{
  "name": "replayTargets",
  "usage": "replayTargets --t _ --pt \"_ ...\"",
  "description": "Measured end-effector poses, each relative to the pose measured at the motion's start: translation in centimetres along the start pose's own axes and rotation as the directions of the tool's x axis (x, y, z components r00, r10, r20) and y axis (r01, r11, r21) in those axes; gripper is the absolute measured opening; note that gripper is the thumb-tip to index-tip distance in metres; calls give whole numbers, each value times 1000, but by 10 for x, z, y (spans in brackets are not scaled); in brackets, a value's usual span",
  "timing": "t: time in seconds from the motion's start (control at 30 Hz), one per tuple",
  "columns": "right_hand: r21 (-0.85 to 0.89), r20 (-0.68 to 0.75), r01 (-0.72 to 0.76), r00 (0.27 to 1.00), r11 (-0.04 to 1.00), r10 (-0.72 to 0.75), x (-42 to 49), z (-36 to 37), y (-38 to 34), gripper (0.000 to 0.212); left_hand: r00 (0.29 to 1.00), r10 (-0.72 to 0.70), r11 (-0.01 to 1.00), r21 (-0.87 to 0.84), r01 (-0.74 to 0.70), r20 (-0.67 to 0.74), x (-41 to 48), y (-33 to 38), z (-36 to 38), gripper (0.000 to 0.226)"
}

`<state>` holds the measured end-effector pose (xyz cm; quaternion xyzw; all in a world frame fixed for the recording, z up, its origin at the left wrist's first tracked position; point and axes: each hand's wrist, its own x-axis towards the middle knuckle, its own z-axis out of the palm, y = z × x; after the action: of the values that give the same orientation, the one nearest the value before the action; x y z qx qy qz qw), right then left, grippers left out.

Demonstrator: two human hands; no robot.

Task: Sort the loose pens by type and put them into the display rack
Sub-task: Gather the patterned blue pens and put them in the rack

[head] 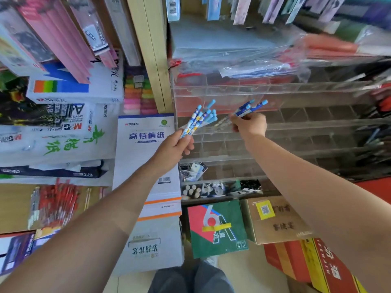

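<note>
My left hand [176, 148] grips a bunch of several blue-capped pens [201, 118] with white patterned barrels, fanned upward in front of the rack's left end. My right hand [250, 123] pinches a smaller bunch of darker blue pens [248, 107], caps pointing up and right, held just in front of the clear acrylic display rack [306, 127]. The rack has stepped rows of small compartments; those near my hands look bare, and lower rows at the left hold small items.
Stacked paper reams [146, 166] and packs stand left of the rack beside a wooden post [152, 49]. Plastic folders [243, 60] lie on top of the rack. Cardboard boxes [275, 220] and a green box [218, 227] sit on the floor below.
</note>
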<state>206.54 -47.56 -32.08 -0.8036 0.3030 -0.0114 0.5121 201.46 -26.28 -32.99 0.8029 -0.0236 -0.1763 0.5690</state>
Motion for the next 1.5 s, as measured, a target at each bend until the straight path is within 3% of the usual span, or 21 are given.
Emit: replayTargets --t 0.1,0.27,0.33,0.43,0.5,0.7,0.77,0.87,0.93,1.07,1.17,1.37,1.5 --pt "30 44 12 999 999 -14 0 -5 0 4 999 -16 999 -31 17 37 1 5 5 21" --pt "228 34 -88 996 970 83 -20 -10 2 34 992 -31 997 -70 40 122 2 13 12 22" --pt "374 225 -108 974 921 23 -31 -17 3 28 986 -28 997 -65 39 165 4 16 16 22" --pt "461 612 -220 781 859 -128 -49 -26 6 14 964 -18 997 -64 36 265 6 21 25 24" --pt "440 677 -202 715 875 -176 -56 -27 9 5 945 -20 999 -32 32 325 5 26 30 26" --pt "433 590 -89 780 897 -207 -54 -38 16 8 920 -50 997 75 22 388 8 34 36 21" --pt "459 501 -70 844 886 -192 -49 -40 11 8 950 -49 994 108 16 310 11 35 34 17" --pt "501 252 -5 958 865 -140 -33 -49 -2 7 997 8 950 312 -30 71 17 31 26 26" --pt "525 120 25 987 851 -103 -23 -55 -8 8 998 46 919 394 -23 -49 20 28 20 29" --pt "451 -20 55 998 891 -51 -14 -50 -8 19 996 50 874 486 -8 -73 25 22 17 36" --pt "383 -27 47 999 922 -39 -11 -39 -6 19 994 63 861 508 -12 -84 26 22 18 40" --pt "66 51 76 996 995 -79 -14 -19 -6 21 993 80 846 533 -22 -87 28 20 17 35" --pt "36 132 136 981 990 -139 -14 -11 -6 10 992 89 841 541 -25 -94 28 19 18 36"
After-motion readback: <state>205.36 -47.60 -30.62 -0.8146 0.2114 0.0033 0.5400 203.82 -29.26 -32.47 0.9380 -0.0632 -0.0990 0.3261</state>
